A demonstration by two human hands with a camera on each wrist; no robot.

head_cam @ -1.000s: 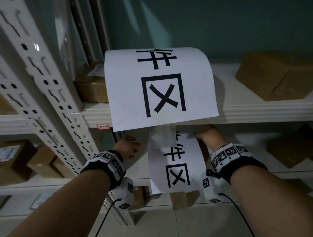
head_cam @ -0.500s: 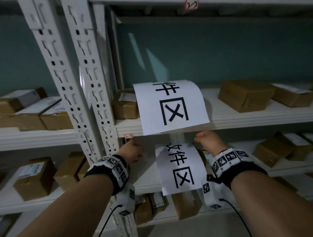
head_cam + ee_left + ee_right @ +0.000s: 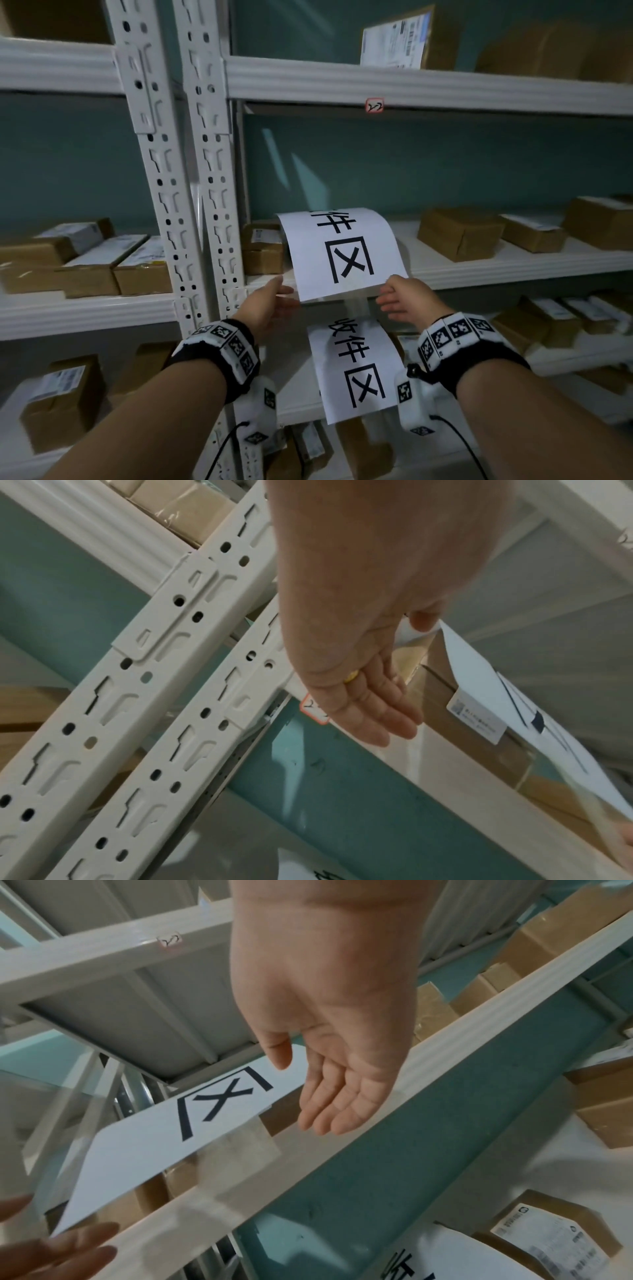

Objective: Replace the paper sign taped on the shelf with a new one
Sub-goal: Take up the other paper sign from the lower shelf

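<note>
A white paper sign [image 3: 342, 253] with black characters lies curled over the front beam of the middle shelf [image 3: 496, 274]. Below it a second, like sign [image 3: 356, 373] hangs from that beam by a strip of clear tape [image 3: 358, 305]. My left hand [image 3: 284, 296] is at the upper sign's lower left corner, fingers straight. In the left wrist view the left hand [image 3: 383, 696] has its thumb against the paper's corner [image 3: 479, 669]. My right hand [image 3: 390, 298] is at the lower right corner, palm open. In the right wrist view the right hand [image 3: 318, 1093] holds nothing beside the sign [image 3: 171, 1137].
Brown cardboard parcels [image 3: 459, 233] lie on every shelf level. Two white perforated uprights [image 3: 202, 205] stand left of the signs. A small red-bordered label [image 3: 374, 105] is stuck on the upper beam. The wall behind is teal.
Both hands were curled under the upper sign's bottom edge; now their fingers are straight. The view has pulled back and up, showing the upper shelf.
</note>
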